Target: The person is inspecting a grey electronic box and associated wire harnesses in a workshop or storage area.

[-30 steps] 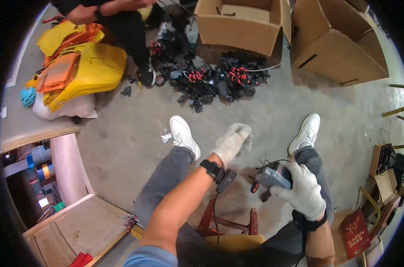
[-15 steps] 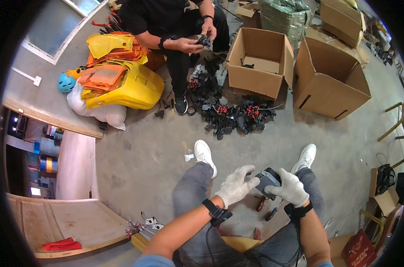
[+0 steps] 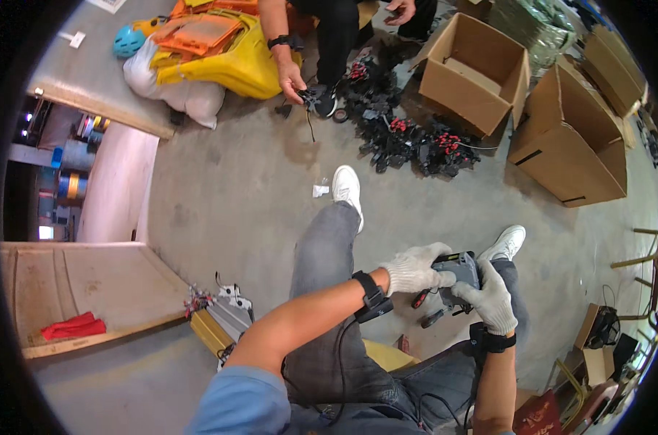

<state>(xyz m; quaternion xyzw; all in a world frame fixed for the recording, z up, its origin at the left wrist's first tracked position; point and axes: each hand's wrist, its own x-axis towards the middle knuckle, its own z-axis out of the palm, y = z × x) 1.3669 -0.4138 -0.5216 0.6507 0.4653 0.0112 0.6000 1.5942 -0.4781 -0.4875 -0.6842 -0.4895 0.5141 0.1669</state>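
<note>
A boxy dark-grey plastic housing (image 3: 457, 271) with a black edge is between my two hands, above the floor and between my knees. My left hand (image 3: 419, 269), in a white knit glove, grips its left side. On the right side, my gloved right hand (image 3: 493, 297) wraps round it, thumb over the near face. What the housing belongs to cannot be made out. Just below it, partly covered, lie a red-and-black handled tool (image 3: 420, 298) and a dark-handled tool (image 3: 433, 317) on the floor.
A co-worker's hand (image 3: 291, 80) holds a black part with a cable. Beyond my feet lie a heap of black parts (image 3: 387, 123), an open carton (image 3: 463, 94) and another carton (image 3: 568, 163). Yellow plastic panels (image 3: 227, 69) stand far left, a wooden bench (image 3: 111, 283) left.
My view has shifted, so the cartons and heap sit higher. My left hand has closed on the housing, which has turned. The co-worker's hands have parted, one lowering a black part toward the floor.
</note>
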